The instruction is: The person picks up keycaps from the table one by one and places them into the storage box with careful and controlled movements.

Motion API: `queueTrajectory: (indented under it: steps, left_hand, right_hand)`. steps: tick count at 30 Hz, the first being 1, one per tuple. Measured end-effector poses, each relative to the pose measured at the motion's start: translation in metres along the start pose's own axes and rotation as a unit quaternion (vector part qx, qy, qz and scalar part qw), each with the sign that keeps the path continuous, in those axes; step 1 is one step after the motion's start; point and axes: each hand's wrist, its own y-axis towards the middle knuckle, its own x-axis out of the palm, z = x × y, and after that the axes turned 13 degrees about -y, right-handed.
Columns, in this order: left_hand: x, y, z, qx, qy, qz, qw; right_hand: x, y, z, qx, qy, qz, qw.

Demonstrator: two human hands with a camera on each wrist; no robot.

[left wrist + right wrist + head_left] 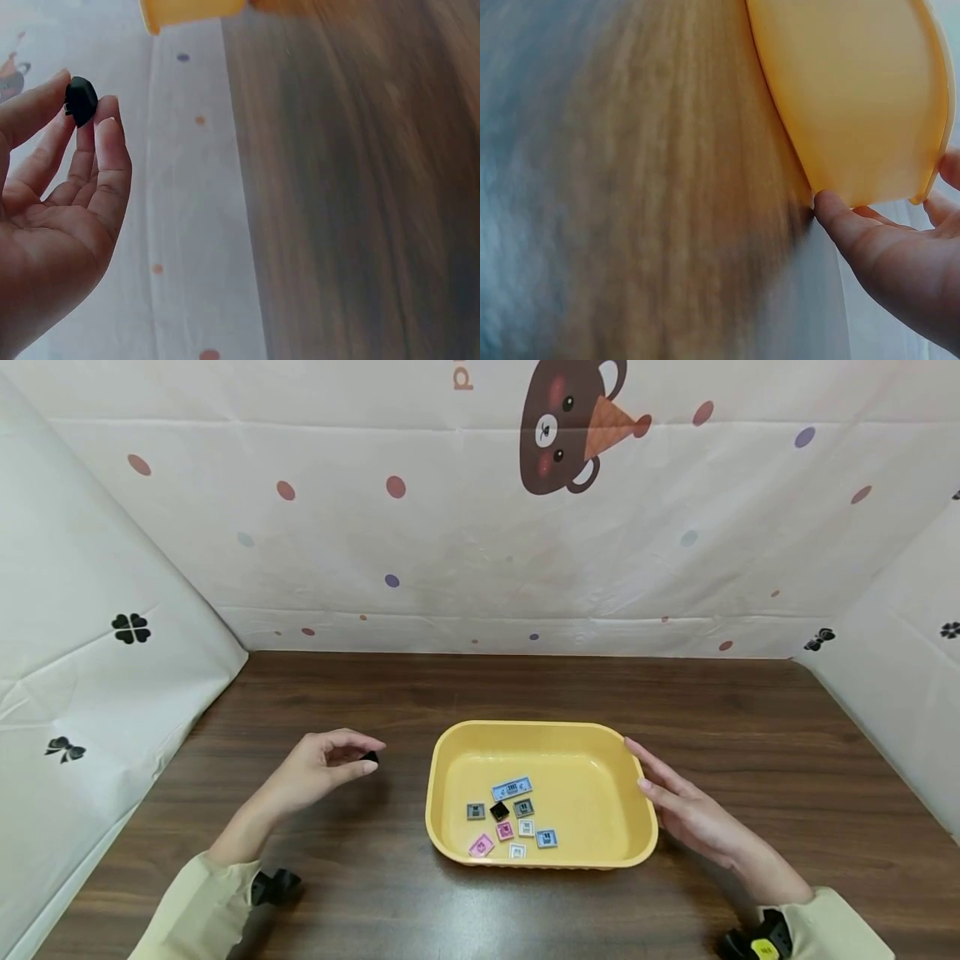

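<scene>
My left hand (321, 764) pinches a small black piece (81, 100) between thumb and fingertips, above the table to the left of the tray. The piece has a smooth face and a notched edge; its exact kind is unclear. The fingers of my right hand (697, 814) lie nearly straight against the right end of a yellow tray (607, 802), thumb and index fingertip touching its rim. Inside the tray are a long blue tile (512, 789), a small blue tile (547, 839), a black tile (499, 811) and several grey, pink and white ones with tiny print.
The tray stands on a dark wood-grain table (360, 693). A white patterned cloth (465, 543) rises behind the table and along both sides. Black straps show at the wrists, the right one (757, 937) with a yellow patch.
</scene>
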Motion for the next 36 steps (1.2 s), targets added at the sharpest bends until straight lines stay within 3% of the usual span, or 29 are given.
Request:
queueTrajectory:
  steps: [18,27,36]
  left_hand:
    - [0.046,0.006,0.030,0.062,-0.044,-0.037,0.9964]
    - [0.069,0.012,0.038,0.085,-0.056,-0.076,0.9919]
    - [0.089,0.020,0.043,0.105,-0.023,-0.100,0.9891]
  right_hand:
    - [0.000,0.001,0.000,0.000,-0.006,0.003,1.000]
    - [0.000,0.001,0.001,-0.004,0.000,0.000,1.000]
    - [0.001,0.001,0.000,-0.008,0.001,-0.002,1.000]
